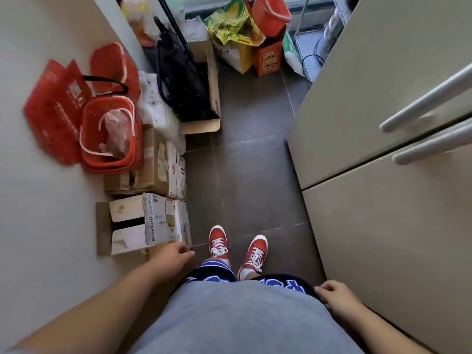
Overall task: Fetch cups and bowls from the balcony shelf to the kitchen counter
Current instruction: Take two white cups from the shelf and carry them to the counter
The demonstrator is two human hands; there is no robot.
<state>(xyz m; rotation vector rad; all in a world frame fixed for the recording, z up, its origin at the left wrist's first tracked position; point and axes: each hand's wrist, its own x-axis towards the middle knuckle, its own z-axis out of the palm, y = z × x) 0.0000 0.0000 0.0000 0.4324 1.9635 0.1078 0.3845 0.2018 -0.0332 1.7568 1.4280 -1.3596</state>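
No cup or bowl shows in this view. My left hand (173, 256) hangs at my side near the cardboard boxes, fingers loosely curled and holding nothing. My right hand (334, 293) rests by my hip close to the fridge, fingers also loosely curled and empty. A metal wire shelf (316, 39) stands at the far right end of the passage, partly hidden behind the fridge; what it holds is too unclear to tell.
A pale fridge (383, 123) with two bar handles fills the right. Cardboard boxes (150, 218), red baskets (109, 134), a black bag (181, 80) and yellow-green bags (235, 29) line the left wall and far end. Dark floor tiles (250, 175) run between; my red shoes (237, 249) stand there.
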